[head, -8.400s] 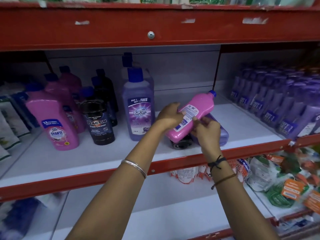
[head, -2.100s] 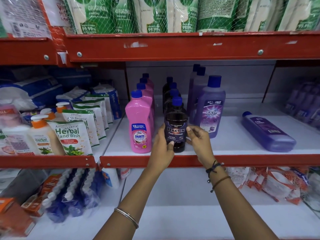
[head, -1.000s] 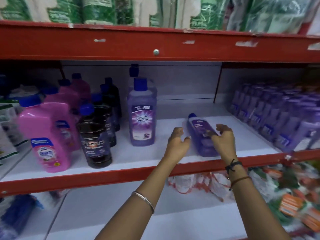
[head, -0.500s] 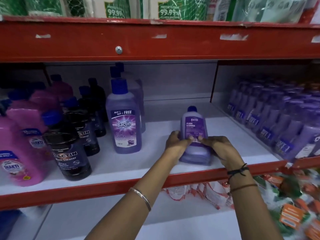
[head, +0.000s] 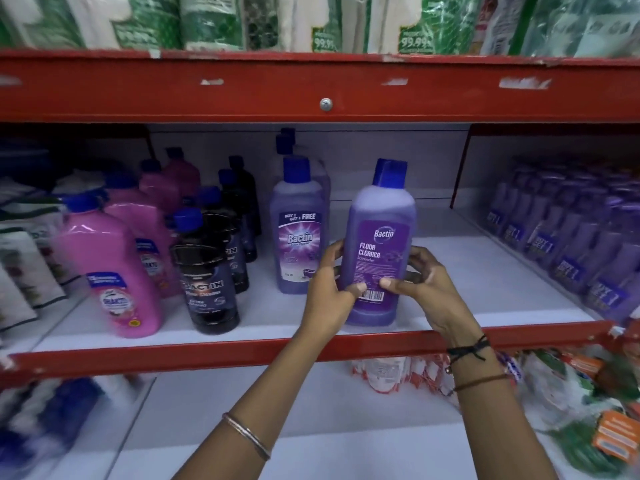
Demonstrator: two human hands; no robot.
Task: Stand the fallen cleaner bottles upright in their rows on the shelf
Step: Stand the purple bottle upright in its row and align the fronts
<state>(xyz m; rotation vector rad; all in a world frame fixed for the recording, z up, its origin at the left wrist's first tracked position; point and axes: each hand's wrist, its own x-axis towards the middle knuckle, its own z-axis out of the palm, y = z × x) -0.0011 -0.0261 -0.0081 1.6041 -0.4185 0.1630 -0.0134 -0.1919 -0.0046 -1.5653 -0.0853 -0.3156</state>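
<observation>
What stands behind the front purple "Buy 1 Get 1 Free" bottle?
Behind the front purple bottle, two more blue caps show, so the row continues. Those bottles' bodies and labels are mostly covered.

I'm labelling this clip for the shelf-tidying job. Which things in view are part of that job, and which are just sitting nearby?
Part of the job:
- lavender floor cleaner bottle, upright, gripped by left hand and right hand
- purple Bactin row
- black bottles
- pink bottles
- white shelf

Just nearby:
- green packs above
- purple bottles in the right bay
- pouches below
</observation>
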